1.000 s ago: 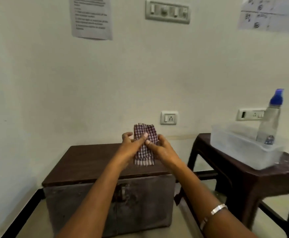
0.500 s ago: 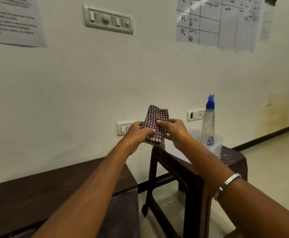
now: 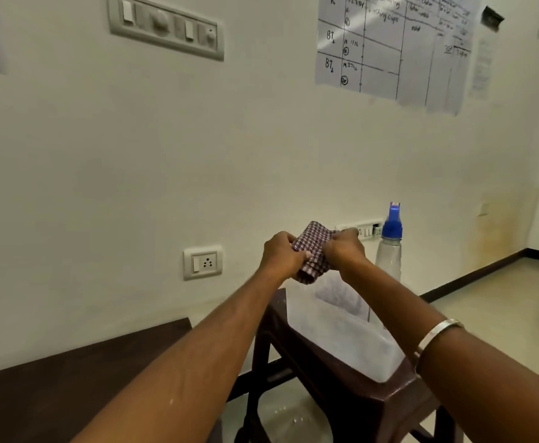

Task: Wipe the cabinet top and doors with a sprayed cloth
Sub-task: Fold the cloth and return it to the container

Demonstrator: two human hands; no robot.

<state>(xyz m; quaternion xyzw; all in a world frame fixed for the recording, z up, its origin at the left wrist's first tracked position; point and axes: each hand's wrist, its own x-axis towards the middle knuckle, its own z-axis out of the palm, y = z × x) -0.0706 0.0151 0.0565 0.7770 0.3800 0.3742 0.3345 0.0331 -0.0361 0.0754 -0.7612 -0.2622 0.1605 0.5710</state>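
A folded red-and-white checked cloth (image 3: 313, 253) is held up in front of the wall between both hands. My left hand (image 3: 281, 254) grips its left side and my right hand (image 3: 344, 251) grips its right side. A clear spray bottle with a blue nozzle (image 3: 390, 244) stands just right of my right hand, inside a translucent plastic tub (image 3: 335, 330). The dark brown cabinet top (image 3: 79, 382) lies low at the left, under my left forearm; its doors are out of view.
The tub rests on a dark brown stool (image 3: 351, 388) to the right of the cabinet. Behind are a cream wall with a socket (image 3: 202, 263), a switch panel (image 3: 165, 26) and a paper chart (image 3: 396, 46). Tiled floor (image 3: 501, 302) opens to the right.
The view has swung right and up, away from the cabinet toward the stool and bottle. Both hands keep hold of the cloth and have carried it over the tub.
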